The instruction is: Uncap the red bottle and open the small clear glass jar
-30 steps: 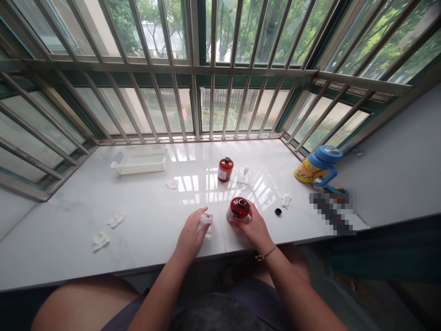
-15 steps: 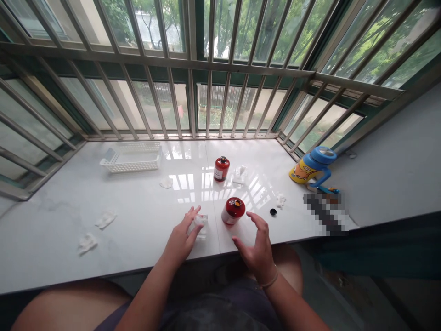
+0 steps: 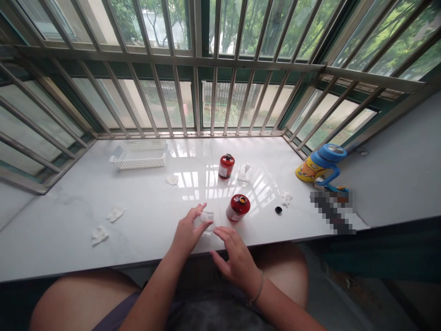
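Note:
My left hand (image 3: 189, 230) has its thumb and fingers around a small clear plastic piece (image 3: 207, 215) near the table's front edge; its exact kind is hard to make out. Just right of it, my right hand (image 3: 232, 255) is open, fingers and thumb apart, holding nothing. Behind my right hand stands a red bottle (image 3: 237, 209) with an uncapped round mouth and a pale label. Farther back is a second red bottle (image 3: 226, 166) with a dark top. A small black cap (image 3: 278, 210) lies to the right.
A white perforated basket (image 3: 139, 162) sits at the back left. Crumpled white tissues (image 3: 99, 236) and a flat white pad (image 3: 171, 179) lie about. Clear plastic with white material (image 3: 245, 172) is near the back bottle. A blue-yellow flask (image 3: 319, 164) stands right, beside a blurred patch.
My right hand has moved left, away from the front bottle and towards my left hand. My left fingers have closed in around the clear plastic piece. The view has shifted slightly.

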Motion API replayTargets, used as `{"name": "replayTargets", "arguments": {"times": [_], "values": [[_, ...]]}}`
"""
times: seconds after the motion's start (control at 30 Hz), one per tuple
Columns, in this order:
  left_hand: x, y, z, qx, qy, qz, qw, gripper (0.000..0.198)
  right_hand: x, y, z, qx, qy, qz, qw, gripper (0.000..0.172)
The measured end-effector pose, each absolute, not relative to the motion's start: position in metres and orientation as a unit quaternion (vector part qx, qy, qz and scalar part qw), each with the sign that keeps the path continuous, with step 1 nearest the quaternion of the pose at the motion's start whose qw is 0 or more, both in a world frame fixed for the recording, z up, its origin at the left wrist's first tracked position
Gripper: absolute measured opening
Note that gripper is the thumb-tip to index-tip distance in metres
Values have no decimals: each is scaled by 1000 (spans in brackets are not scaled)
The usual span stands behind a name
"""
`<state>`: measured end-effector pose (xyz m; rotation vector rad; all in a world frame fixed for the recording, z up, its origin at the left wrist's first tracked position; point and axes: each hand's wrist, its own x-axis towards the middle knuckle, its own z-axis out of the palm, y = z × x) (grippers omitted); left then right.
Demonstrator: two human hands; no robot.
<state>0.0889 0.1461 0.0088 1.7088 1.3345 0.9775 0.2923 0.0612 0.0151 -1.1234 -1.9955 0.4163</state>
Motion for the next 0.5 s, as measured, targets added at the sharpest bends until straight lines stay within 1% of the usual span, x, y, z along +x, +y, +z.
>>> {"name": "replayTargets", "arguments": {"times": [0.17, 0.27, 0.33, 0.37, 0.4, 0.43, 0.5], "values": [[84, 145, 10, 664, 508, 373, 402, 40, 288, 63, 11, -460, -816, 139, 320, 71], [74, 144, 12, 718, 465, 325, 404, 60, 287, 64, 7, -465, -831, 129, 276, 76], [68, 144, 13, 733, 446, 302, 415, 75, 287, 64, 5, -467, -836, 121, 260, 77], [67, 144, 12, 731, 443, 299, 424, 79, 287, 65, 4, -470, -836, 115, 257, 77], [66, 145, 12, 725, 444, 302, 432, 78, 287, 65, 4, -473, -836, 110, 255, 77], [66, 145, 11, 716, 446, 311, 439, 73, 287, 65, 4, -476, -836, 105, 254, 77], [67, 145, 10, 694, 451, 338, 449, 56, 286, 66, 4, -479, -835, 101, 251, 76]]}}
